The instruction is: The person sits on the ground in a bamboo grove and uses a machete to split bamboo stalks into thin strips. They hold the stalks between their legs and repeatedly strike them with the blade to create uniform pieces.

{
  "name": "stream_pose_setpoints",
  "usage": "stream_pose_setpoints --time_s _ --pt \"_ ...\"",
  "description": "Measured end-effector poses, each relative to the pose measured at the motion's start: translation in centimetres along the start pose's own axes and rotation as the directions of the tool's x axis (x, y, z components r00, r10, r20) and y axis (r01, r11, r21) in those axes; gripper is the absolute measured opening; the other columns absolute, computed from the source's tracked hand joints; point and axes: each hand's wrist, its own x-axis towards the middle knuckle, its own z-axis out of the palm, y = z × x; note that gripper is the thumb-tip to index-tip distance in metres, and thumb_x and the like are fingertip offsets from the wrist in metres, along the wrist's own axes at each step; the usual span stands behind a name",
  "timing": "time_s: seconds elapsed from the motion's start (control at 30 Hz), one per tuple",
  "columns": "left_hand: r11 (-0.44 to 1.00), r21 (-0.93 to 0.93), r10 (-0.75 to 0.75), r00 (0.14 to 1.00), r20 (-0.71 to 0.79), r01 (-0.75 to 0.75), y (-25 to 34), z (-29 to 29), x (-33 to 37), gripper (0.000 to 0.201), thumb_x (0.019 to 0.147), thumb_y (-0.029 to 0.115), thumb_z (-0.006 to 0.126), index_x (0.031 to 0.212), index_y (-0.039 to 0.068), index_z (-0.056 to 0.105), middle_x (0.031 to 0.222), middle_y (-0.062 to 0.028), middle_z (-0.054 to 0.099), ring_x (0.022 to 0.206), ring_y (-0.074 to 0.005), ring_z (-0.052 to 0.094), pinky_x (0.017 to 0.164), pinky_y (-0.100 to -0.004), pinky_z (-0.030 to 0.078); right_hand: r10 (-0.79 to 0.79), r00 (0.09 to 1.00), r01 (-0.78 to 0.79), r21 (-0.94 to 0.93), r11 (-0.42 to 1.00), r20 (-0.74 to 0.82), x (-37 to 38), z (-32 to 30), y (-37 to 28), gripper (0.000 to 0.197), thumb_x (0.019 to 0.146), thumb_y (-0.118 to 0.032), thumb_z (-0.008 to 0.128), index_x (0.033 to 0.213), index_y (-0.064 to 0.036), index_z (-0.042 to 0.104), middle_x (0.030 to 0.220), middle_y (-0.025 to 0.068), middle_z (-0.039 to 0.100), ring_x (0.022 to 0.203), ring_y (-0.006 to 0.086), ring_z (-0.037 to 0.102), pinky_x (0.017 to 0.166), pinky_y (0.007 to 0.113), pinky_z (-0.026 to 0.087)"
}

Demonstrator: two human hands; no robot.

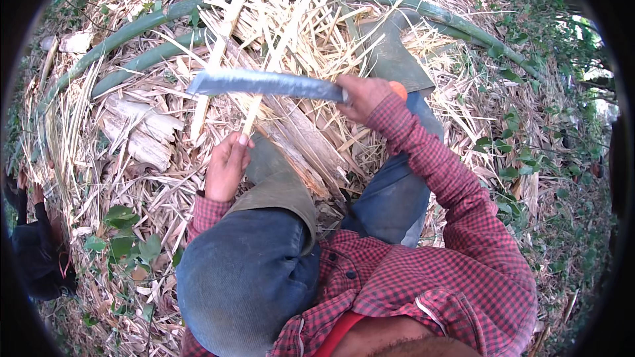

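My right hand (365,98) is wrapped round the orange handle of a machete (271,84). Its long, slightly curved blade points left, crossing above a pale bamboo strip (282,46). The strip's near end is pinched in my left hand (228,158), and its far end reaches up over the pile. Beneath the blade lies a weathered wooden log (301,135), between my boots. A wider pale split length (228,33) slants just left of the held strip. The blade hides part of both pale pieces; whether it touches them I cannot tell.
A heap of thin pale strips (324,33) lies beyond the log. Long green bamboo poles (159,20) curve around it. Broken wood (139,133) rests at left on dry leaf litter. Another person in dark clothing (40,244) is at the left edge. Green plants (529,165) grow at right.
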Motion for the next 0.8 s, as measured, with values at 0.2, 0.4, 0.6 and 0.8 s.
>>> stream_pose_setpoints --time_s 0.2,0.4,0.6,0.8 --pt "0.999 -0.026 0.023 0.996 -0.087 -0.026 -2.2 -0.7 -2.6 0.025 0.094 0.020 0.045 0.081 0.002 0.054 0.053 0.0062 0.034 0.047 -0.0022 0.028 0.043 -0.0204 0.020 0.462 0.887 -0.462 -0.038 0.886 -0.013 3.9 -2.8 6.3 0.031 0.075 -0.028 0.061 0.100 -0.0099 0.061 0.067 0.0110 0.061 0.059 0.0252 0.061 0.061 0.037 0.052" --pt "0.997 -0.006 0.073 0.985 -0.159 -0.075 -1.5 -0.7 -2.3 0.024 0.095 0.020 0.045 0.083 0.001 0.055 0.053 0.0058 0.033 0.047 -0.0029 0.028 0.043 -0.0213 0.022 0.293 0.939 -0.278 -0.104 0.955 0.180 2.3 -3.0 3.6 0.031 0.078 -0.032 0.059 0.101 -0.0122 0.059 0.070 0.0094 0.063 0.063 0.0236 0.061 0.063 0.037 0.052" --pt "0.993 0.110 0.039 0.997 -0.062 -0.032 -3.1 -1.3 -2.1 0.025 0.094 0.020 0.045 0.083 0.000 0.056 0.052 0.0039 0.038 0.047 -0.0039 0.033 0.043 -0.0220 0.026 0.621 0.778 -0.627 0.052 0.777 0.099 2.6 -1.3 7.3 0.039 0.074 -0.031 0.060 0.106 -0.0084 0.061 0.089 0.0189 0.064 0.084 0.0296 0.062 0.081 0.038 0.049" --pt "0.860 0.488 0.231 0.967 -0.112 -0.149 -1.5 -0.8 3.5 0.025 0.092 0.020 0.044 0.082 0.001 0.056 0.051 -0.0046 0.046 0.045 -0.0154 0.045 0.045 -0.0308 0.036 0.544 0.832 -0.548 0.303 0.780 0.103 1.0 0.8 5.8 0.047 0.068 -0.039 0.061 0.101 -0.0055 0.063 0.091 0.0206 0.064 0.086 0.0319 0.062 0.083 0.038 0.047"
